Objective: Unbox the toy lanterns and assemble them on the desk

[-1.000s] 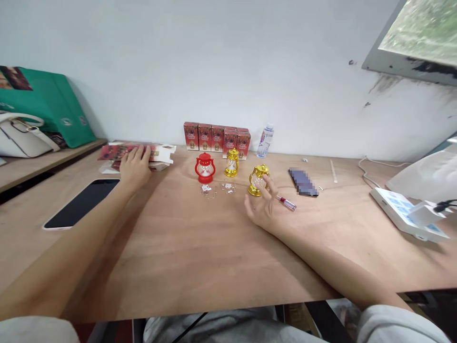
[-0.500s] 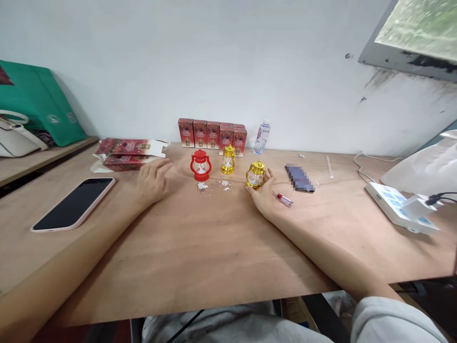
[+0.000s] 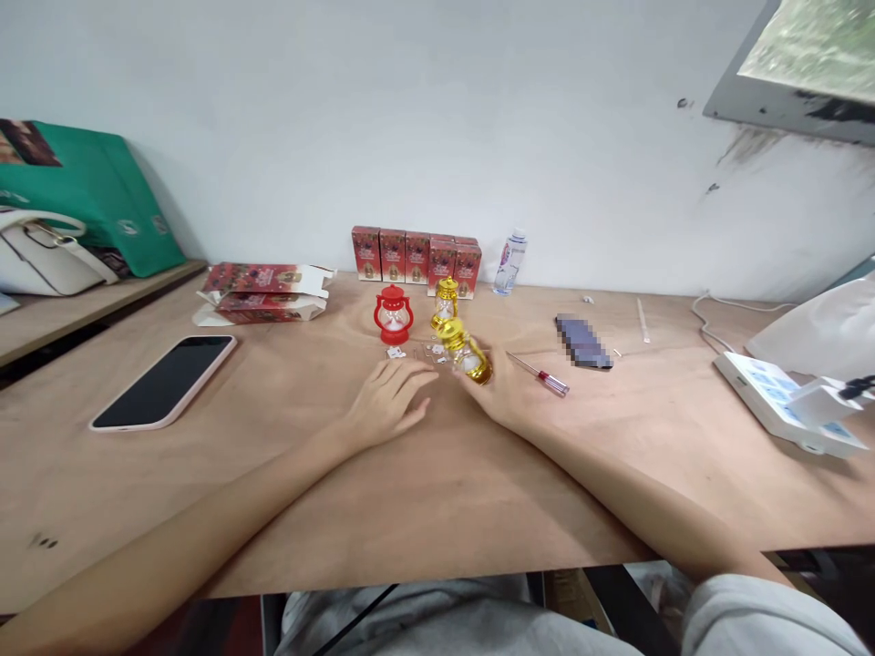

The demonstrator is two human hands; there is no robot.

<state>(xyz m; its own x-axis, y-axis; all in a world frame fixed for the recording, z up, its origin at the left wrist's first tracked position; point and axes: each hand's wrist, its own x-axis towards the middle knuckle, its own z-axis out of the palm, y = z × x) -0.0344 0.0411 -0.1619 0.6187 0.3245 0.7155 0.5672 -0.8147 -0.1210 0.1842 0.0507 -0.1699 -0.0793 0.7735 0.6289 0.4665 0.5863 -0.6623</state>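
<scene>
A gold toy lantern [image 3: 466, 353] with a clear globe is gripped at its base by my right hand [image 3: 498, 390], tilted with its top to the left. My left hand [image 3: 391, 401] is just left of it, fingers apart and holding nothing. Behind my left hand stands a red lantern [image 3: 393, 315], upright. A second gold lantern [image 3: 446, 305] stands upright behind the held one. Small white pieces [image 3: 396, 353] and thin wire parts lie on the table in front of the standing lanterns. A screwdriver [image 3: 552, 383] with a clear and red handle lies right of my right hand.
Several red boxes [image 3: 405, 257] and a clear bottle [image 3: 510, 262] line the wall. Opened red packaging [image 3: 266, 292] and a phone [image 3: 166, 383] lie on the left. A dark, blurred-out object [image 3: 583, 342] and a white power strip [image 3: 786, 401] are on the right.
My right hand has lifted the gold lantern, tipped it left and brought it nearer the middle. My left hand has moved right, from beside the packaging toward the lantern. The view has shifted slightly.
</scene>
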